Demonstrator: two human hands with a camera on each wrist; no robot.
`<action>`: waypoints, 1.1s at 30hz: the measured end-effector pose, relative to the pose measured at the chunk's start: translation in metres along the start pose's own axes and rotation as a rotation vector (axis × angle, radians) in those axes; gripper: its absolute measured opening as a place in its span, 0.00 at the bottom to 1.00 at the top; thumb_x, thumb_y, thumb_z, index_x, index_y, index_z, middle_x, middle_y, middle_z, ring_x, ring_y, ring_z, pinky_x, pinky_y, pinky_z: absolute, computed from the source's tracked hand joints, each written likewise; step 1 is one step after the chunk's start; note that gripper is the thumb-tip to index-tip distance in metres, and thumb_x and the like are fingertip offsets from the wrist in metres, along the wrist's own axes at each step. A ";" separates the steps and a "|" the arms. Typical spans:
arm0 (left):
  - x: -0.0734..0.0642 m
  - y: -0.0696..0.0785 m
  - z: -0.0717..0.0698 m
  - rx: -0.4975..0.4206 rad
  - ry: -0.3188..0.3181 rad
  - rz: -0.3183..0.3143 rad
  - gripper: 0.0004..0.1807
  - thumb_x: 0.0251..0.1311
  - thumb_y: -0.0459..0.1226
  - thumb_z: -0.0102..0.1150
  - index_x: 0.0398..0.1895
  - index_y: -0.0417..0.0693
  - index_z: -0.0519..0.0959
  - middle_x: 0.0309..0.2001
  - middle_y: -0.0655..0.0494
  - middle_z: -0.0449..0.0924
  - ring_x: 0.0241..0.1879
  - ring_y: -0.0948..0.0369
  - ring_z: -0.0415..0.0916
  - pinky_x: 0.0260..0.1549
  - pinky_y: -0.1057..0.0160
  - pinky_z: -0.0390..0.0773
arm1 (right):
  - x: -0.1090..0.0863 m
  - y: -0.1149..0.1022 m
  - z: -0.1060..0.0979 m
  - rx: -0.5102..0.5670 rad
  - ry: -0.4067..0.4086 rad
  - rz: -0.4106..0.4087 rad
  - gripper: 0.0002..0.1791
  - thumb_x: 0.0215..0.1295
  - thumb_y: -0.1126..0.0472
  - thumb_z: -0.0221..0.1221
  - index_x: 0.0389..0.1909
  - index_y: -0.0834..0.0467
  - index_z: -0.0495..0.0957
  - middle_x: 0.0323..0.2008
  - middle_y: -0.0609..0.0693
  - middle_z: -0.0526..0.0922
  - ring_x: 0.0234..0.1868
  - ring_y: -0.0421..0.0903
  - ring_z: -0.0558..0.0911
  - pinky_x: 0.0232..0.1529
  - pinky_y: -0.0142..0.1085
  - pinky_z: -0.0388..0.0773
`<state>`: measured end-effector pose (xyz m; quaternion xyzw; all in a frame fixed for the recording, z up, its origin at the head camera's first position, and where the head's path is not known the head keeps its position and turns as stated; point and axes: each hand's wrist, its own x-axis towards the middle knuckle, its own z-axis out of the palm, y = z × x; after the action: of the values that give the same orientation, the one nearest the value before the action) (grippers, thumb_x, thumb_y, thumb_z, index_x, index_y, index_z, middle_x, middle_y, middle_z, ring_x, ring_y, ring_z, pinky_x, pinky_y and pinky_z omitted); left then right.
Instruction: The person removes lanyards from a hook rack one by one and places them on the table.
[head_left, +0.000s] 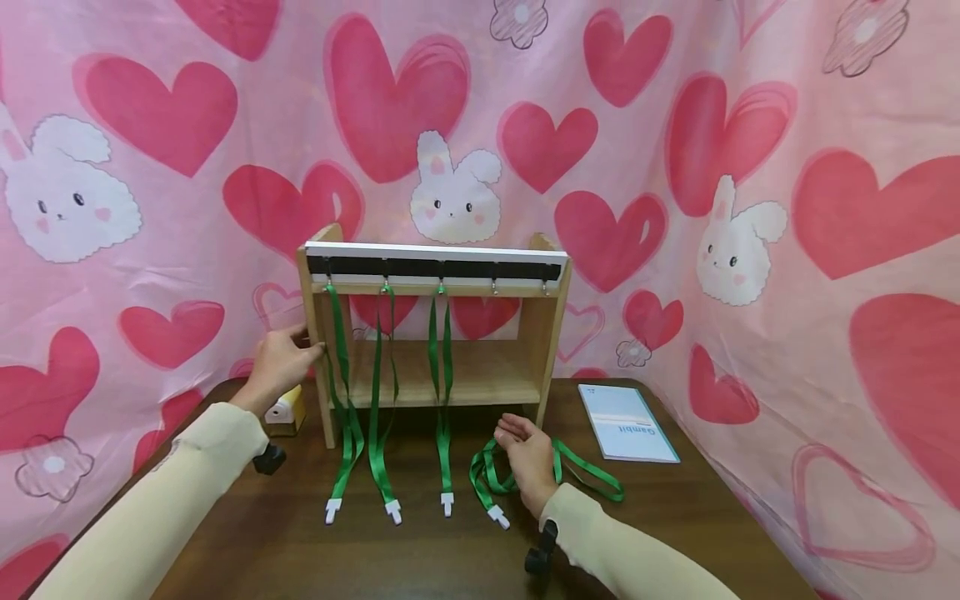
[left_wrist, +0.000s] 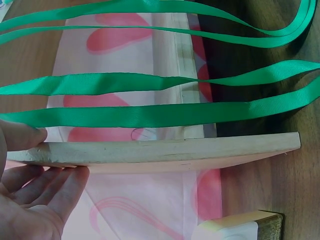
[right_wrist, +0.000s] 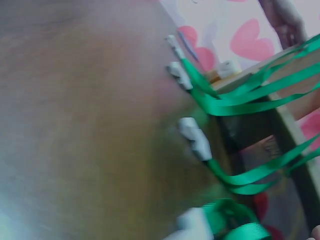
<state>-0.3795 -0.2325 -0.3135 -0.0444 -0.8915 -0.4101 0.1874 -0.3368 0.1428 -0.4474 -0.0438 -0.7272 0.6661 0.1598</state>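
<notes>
Three green lanyards on wooden rack

I see three lanyards hanging from hooks on the rack, a fourth lanyard on the tabletop, left of the notebook.

Head view: looked forward and down from farthest back; whole wooden rack fitted, above the surface.
Left wrist view: sat close before the rack's left end, faced through it, rolled sideways.
Right wrist view: looked obliquely leftward along the rack's front, tilted.
Wrist overlap: rack's left end, green lanyards.
</notes>
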 end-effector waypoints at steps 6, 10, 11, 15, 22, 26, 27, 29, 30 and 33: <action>0.001 -0.001 0.000 -0.004 -0.003 -0.006 0.32 0.69 0.40 0.58 0.73 0.36 0.67 0.61 0.30 0.78 0.56 0.39 0.81 0.48 0.44 0.86 | 0.012 -0.025 -0.007 0.014 0.049 -0.082 0.16 0.61 0.66 0.68 0.50 0.63 0.85 0.48 0.58 0.90 0.42 0.38 0.88 0.42 0.23 0.83; 0.002 -0.001 0.000 -0.002 -0.001 0.000 0.33 0.69 0.40 0.58 0.73 0.36 0.66 0.61 0.29 0.78 0.56 0.38 0.80 0.49 0.44 0.86 | 0.020 -0.045 -0.013 0.031 0.057 -0.148 0.16 0.61 0.66 0.68 0.50 0.63 0.84 0.49 0.60 0.89 0.40 0.34 0.86 0.41 0.21 0.81; 0.002 0.000 0.000 -0.001 -0.001 0.001 0.33 0.69 0.40 0.58 0.74 0.36 0.66 0.61 0.29 0.78 0.56 0.38 0.80 0.49 0.44 0.86 | 0.022 -0.050 -0.014 0.040 0.057 -0.167 0.16 0.62 0.66 0.68 0.50 0.63 0.84 0.49 0.60 0.89 0.40 0.33 0.86 0.41 0.21 0.81; 0.002 0.001 -0.001 0.000 -0.015 -0.006 0.34 0.69 0.40 0.58 0.75 0.36 0.64 0.61 0.29 0.77 0.56 0.38 0.80 0.49 0.44 0.86 | 0.031 -0.073 -0.019 0.072 0.039 -0.232 0.15 0.62 0.68 0.67 0.51 0.63 0.84 0.49 0.61 0.89 0.41 0.34 0.87 0.42 0.21 0.82; 0.001 0.000 -0.002 -0.008 -0.020 -0.005 0.34 0.69 0.39 0.57 0.75 0.35 0.63 0.62 0.28 0.76 0.57 0.37 0.79 0.49 0.43 0.85 | 0.043 -0.121 -0.023 0.145 -0.039 -0.313 0.17 0.66 0.67 0.64 0.56 0.63 0.81 0.54 0.61 0.86 0.54 0.51 0.87 0.50 0.22 0.82; 0.001 -0.001 -0.001 -0.009 -0.015 -0.001 0.34 0.69 0.39 0.57 0.74 0.34 0.63 0.61 0.28 0.76 0.57 0.37 0.79 0.51 0.42 0.84 | 0.047 -0.144 -0.021 0.148 -0.072 -0.364 0.18 0.66 0.66 0.65 0.57 0.62 0.80 0.56 0.60 0.86 0.58 0.54 0.85 0.52 0.22 0.81; 0.001 -0.001 -0.001 -0.008 -0.014 -0.002 0.34 0.69 0.39 0.58 0.74 0.33 0.63 0.61 0.28 0.77 0.57 0.37 0.79 0.51 0.42 0.84 | 0.048 -0.149 -0.020 0.144 -0.079 -0.378 0.18 0.66 0.66 0.65 0.57 0.62 0.80 0.56 0.60 0.86 0.58 0.53 0.85 0.52 0.22 0.82; 0.002 -0.001 -0.001 -0.006 -0.014 -0.007 0.34 0.69 0.39 0.58 0.74 0.33 0.63 0.61 0.28 0.77 0.57 0.37 0.79 0.51 0.42 0.84 | 0.049 -0.156 -0.018 0.145 -0.090 -0.417 0.18 0.65 0.67 0.65 0.56 0.62 0.80 0.55 0.60 0.86 0.57 0.52 0.85 0.52 0.23 0.82; 0.002 -0.001 0.000 -0.008 -0.017 -0.009 0.35 0.69 0.39 0.58 0.74 0.33 0.62 0.61 0.28 0.77 0.57 0.37 0.78 0.51 0.43 0.85 | 0.049 -0.159 -0.016 0.151 -0.099 -0.433 0.19 0.65 0.68 0.65 0.57 0.63 0.80 0.55 0.61 0.86 0.57 0.52 0.85 0.52 0.23 0.82; 0.004 -0.001 0.000 -0.013 -0.026 -0.020 0.36 0.69 0.39 0.58 0.75 0.33 0.61 0.62 0.28 0.76 0.57 0.38 0.78 0.50 0.44 0.86 | 0.049 -0.167 -0.011 0.145 -0.119 -0.478 0.18 0.66 0.68 0.64 0.57 0.63 0.80 0.55 0.61 0.85 0.57 0.52 0.85 0.52 0.24 0.82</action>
<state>-0.3834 -0.2334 -0.3128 -0.0421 -0.8915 -0.4171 0.1716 -0.3554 0.1484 -0.2741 0.1803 -0.6755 0.6611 0.2723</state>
